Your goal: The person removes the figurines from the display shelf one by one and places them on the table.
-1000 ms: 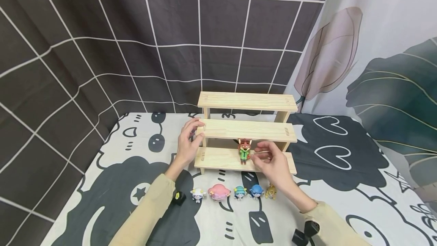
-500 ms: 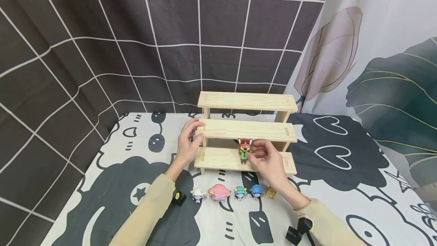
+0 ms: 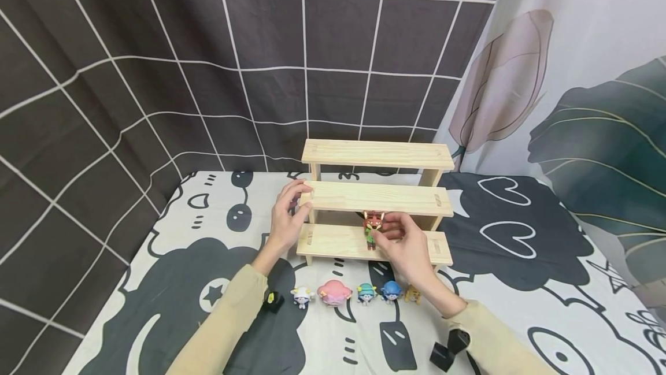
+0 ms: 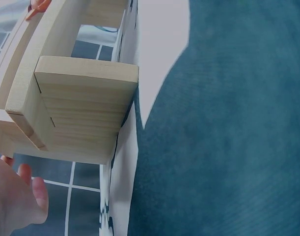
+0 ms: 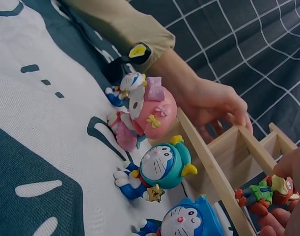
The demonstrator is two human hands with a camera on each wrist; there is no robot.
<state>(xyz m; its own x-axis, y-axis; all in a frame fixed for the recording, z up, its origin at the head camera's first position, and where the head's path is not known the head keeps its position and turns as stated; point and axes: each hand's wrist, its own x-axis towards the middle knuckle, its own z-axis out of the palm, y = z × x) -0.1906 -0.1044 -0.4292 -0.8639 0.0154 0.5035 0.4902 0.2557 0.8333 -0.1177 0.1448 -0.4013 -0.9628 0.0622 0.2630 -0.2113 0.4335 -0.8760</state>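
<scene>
In the head view, a three-tier wooden display shelf (image 3: 374, 197) stands on the patterned cloth. My left hand (image 3: 285, 219) holds the left end of its middle board, fingers on top and thumb at the front edge. In the left wrist view that hand (image 4: 17, 196) shows only partly, below the shelf's side. A fox figurine (image 3: 372, 229) in a green shirt is upright at the lowest board, just right of its middle. My right hand (image 3: 408, 243) pinches the fox from the right, the thumb covering part of its body. The right wrist view shows fingers close around the fox (image 5: 261, 192).
A row of small figurines sits before the shelf: a white one (image 3: 302, 297), a pink one (image 3: 334, 293), a teal one (image 3: 366, 293), a blue one (image 3: 391, 291) and a yellow one (image 3: 413, 294). A dark gridded curtain (image 3: 333, 45) hangs behind.
My right hand has moved left to the fox figurine, and its thumb and fingers have closed on it. The left hand and the shelf have stayed put.
</scene>
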